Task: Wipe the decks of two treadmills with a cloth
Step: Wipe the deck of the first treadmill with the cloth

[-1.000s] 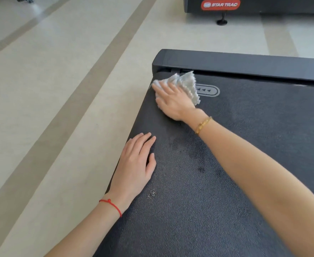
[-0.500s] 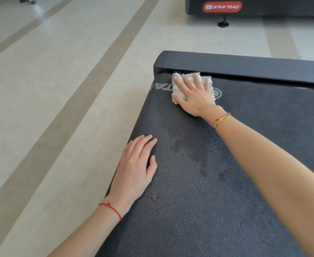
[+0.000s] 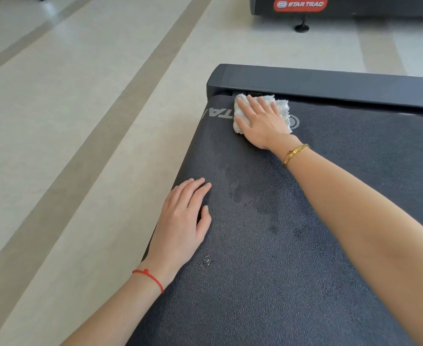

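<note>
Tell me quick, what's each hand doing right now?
Left hand: open, resting flat on the treadmill deck, holding nothing.
Right hand: open, fingers straight, pressing the white cloth onto the deck.

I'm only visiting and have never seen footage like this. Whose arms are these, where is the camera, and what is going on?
There is no robot: a person wears a camera on the head, looking down at their own hands. They lean over a black treadmill belt. The right hand, with a gold bracelet on its wrist, presses a white cloth flat at the belt's far end beside the dark end cap. The left hand, with a red string on its wrist, rests flat near the belt's edge. A second Star Trac machine stands behind.
</note>
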`<state>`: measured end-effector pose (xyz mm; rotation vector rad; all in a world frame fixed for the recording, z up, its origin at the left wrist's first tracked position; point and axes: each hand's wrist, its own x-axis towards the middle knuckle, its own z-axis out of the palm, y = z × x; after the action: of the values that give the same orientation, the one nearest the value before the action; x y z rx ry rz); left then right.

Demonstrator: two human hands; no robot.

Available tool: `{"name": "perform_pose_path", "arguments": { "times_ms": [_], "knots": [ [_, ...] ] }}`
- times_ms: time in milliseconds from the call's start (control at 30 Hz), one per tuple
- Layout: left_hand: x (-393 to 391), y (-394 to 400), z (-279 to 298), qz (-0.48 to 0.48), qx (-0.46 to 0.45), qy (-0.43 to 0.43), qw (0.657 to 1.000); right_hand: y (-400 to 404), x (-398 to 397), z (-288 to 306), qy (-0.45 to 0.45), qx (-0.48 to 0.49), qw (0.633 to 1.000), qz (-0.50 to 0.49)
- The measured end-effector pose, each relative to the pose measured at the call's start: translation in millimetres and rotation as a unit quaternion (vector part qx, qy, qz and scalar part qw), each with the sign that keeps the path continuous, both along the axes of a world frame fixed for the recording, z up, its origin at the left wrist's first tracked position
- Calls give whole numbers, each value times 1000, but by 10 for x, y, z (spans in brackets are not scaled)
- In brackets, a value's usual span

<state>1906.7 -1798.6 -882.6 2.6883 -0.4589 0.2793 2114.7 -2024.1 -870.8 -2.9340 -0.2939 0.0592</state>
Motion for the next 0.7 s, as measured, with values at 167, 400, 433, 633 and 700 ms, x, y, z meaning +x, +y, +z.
{"name": "perform_pose_path", "arguments": {
  "times_ms": [167,400,433,633,700],
  "knots": [
    [10,-4,-9,1,-1,-4,1000,-87,-48,-20,13,9,990,-141],
    [5,-11,9,-2,4,-6,1000,107,-634,32,8,29,999,-37],
    [3,-12,12,-3,3,-6,1000,101,-817,33,10,30,999,-4],
    [-18,0,26,-4,6,9,1000,-571,-1316,-9,10,14,1000,22],
    [-24,-6,36,-1,10,15,1000,-834,-1124,33,18,6,997,-74]
  ]
}}
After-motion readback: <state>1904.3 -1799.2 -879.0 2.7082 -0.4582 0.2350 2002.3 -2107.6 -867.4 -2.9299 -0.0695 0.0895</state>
